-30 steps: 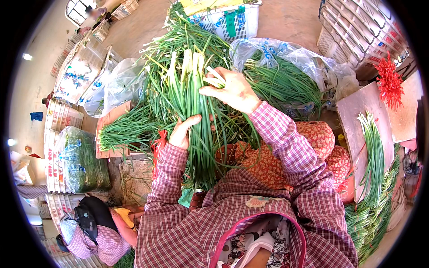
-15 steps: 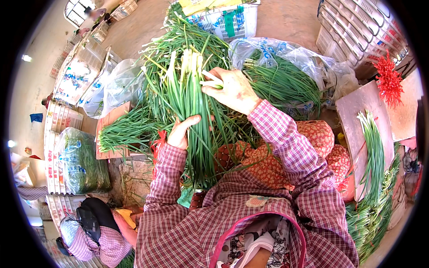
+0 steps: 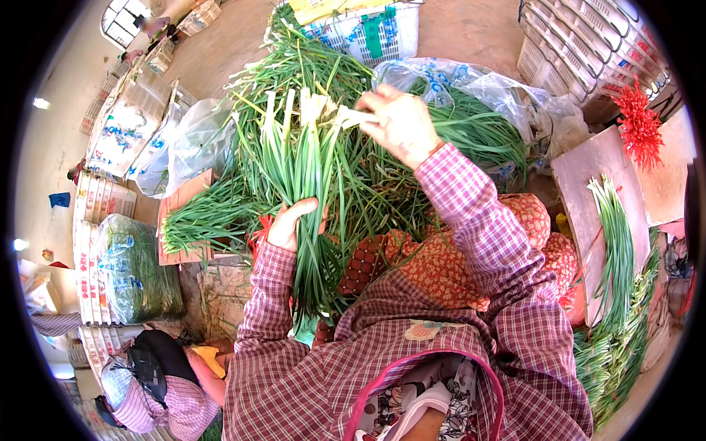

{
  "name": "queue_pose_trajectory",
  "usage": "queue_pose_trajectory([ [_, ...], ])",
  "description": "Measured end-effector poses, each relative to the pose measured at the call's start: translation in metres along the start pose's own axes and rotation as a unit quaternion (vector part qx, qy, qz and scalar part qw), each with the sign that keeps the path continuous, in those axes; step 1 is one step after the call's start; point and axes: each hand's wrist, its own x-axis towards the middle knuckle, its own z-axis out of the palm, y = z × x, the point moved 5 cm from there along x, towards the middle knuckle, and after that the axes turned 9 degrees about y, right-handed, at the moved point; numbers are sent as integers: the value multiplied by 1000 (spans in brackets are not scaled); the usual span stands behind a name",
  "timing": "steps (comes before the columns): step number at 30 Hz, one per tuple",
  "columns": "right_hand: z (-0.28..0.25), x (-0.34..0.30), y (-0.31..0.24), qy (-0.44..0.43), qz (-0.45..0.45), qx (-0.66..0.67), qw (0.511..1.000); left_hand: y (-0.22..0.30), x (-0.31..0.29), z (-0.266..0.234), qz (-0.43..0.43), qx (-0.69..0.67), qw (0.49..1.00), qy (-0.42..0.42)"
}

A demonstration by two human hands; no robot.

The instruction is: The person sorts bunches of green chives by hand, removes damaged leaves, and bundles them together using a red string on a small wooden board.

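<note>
My left hand [image 3: 291,225] is closed round the middle of a bunch of garlic chives [image 3: 312,165]. The pale stem ends of the bunch point away from me, and its green leaves hang toward my lap. At the upper right of the bunch, my right hand [image 3: 401,126] pinches the pale end of a chive stalk [image 3: 355,117], which leans out from the other stems. Beneath and beyond both hands lies a large heap of loose chives [image 3: 312,65]. Red ties [image 3: 260,234] show beside my left wrist.
Chives lie on a cardboard sheet [image 3: 173,209] at left. A clear plastic bag [image 3: 540,110] with chives sits at far right, near stacked white crates [image 3: 559,51]. At right, a board [image 3: 581,173] bears another bunch below red ties [image 3: 638,125]. Another person [image 3: 165,382] is at lower left.
My right hand has moved up and to the right, drawing the pale stalk away from the bunch. My left hand and the bunch have shifted slightly left, and the stem ends are more spread.
</note>
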Motion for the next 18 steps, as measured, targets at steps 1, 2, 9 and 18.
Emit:
queue_pose_trajectory([
  [1,-2,4,8,2,12,-39,999,-1,-1,-4,5,15,1000,14],
  [2,-7,7,17,8,29,-55,998,-6,1,-15,-12,8,1000,7],
  [9,-31,2,55,-1,142,-110,984,-5,0,-17,11,-7,999,36],
  [18,15,-12,-11,-32,273,342,899,-5,5,16,4,-36,999,-6],
])
